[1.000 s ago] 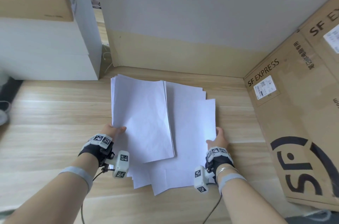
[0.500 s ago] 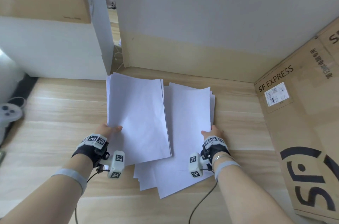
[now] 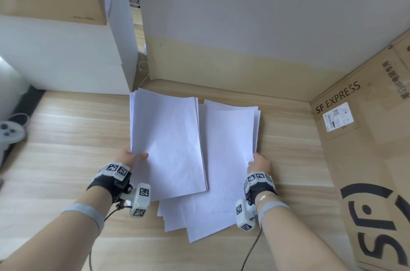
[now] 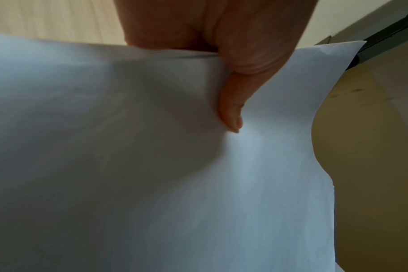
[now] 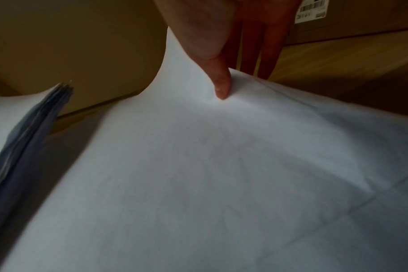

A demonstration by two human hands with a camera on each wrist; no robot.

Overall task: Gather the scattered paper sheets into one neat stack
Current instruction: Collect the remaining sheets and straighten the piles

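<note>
White paper sheets lie in two overlapping bundles on the wooden table (image 3: 66, 142). My left hand (image 3: 133, 156) pinches the left bundle (image 3: 168, 142) at its left edge, thumb on top (image 4: 231, 117), fingers hidden beneath. The bundle is raised and tilted. My right hand (image 3: 259, 163) pinches the right bundle (image 3: 228, 137) at its right edge, thumb pressed on the top sheet (image 5: 221, 86), fingers under it. The left bundle overlaps the right one along the middle. More sheets (image 3: 199, 222) stick out unevenly at the near end.
A large SF Express cardboard box (image 3: 363, 137) stands close on the right. A cardboard panel (image 3: 233, 66) closes the back. A white block (image 3: 66, 57) with a carton on top stands at the back left. A game controller (image 3: 10, 132) lies at the left edge.
Both hands have drawn the bundles closer together and lifted their outer edges. The right sheets shifted left and squared up with the left bundle; the view moved slightly.
</note>
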